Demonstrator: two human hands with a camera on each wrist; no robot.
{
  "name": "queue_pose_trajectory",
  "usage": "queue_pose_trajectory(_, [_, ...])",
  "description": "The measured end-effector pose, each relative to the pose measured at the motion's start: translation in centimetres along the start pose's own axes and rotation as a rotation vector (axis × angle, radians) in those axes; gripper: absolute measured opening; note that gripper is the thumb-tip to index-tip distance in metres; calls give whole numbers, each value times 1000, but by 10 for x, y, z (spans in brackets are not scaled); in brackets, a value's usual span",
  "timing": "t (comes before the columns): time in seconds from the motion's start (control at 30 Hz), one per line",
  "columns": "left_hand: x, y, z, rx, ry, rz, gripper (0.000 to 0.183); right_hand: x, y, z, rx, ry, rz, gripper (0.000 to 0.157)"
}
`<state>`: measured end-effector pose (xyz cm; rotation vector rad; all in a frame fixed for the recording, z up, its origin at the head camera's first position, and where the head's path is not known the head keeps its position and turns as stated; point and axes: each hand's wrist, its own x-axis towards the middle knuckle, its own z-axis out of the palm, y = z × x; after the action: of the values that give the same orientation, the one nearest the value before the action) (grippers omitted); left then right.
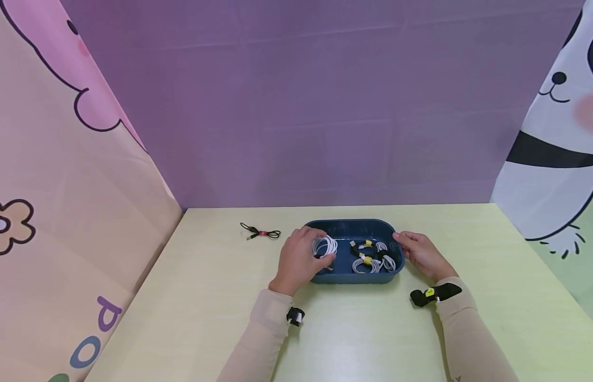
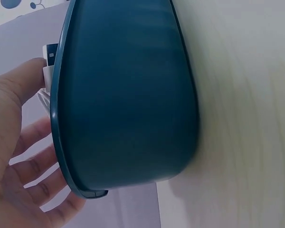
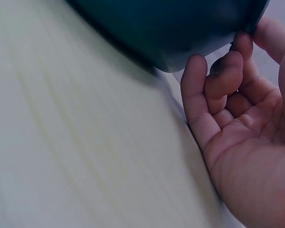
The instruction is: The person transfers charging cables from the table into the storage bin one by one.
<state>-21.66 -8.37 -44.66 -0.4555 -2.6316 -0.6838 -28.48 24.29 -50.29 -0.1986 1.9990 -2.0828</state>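
Note:
A dark blue plastic bin [image 1: 346,277] stands on the table. My left hand [image 1: 301,257] holds a coiled white cable [image 1: 331,245] over the bin's left end, between thumb and fingers. In the left wrist view, the cable's USB plug [image 2: 50,56] shows at the thumb tip, beside the bin's rim; the rest of the coil is mostly hidden behind the wall. With thumb and forefinger, my right hand [image 1: 422,253] pinches the bin's right rim. Several bundled cables [image 1: 368,262], grey-white and black with yellow ties, lie in the bin's right half.
A black cable [image 1: 263,233] tied with a red band lies on the table [image 1: 220,297], left of the bin. Behind the table hangs a purple backdrop [image 1: 286,116], with printed cartoon sheets at both sides.

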Motion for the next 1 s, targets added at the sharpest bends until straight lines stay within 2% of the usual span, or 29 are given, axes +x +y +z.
queue_pose_trajectory(0.17, [1,2,-2,35,-16,17,49,0,0,1,0,-3,-11,26])
queue_pose_trajectory(0.57, [5,7,-2,128,-89,-9,51,0,2,0,-22,-2,-2,28])
queue_pose_trajectory(0.77, [9,9,0,173,-112,12,49,1,2,0,-4,-11,1,28])
queue_pose_trajectory(1.0, [14,10,4,256,-171,50,50,0,0,0,-6,-4,10,27])
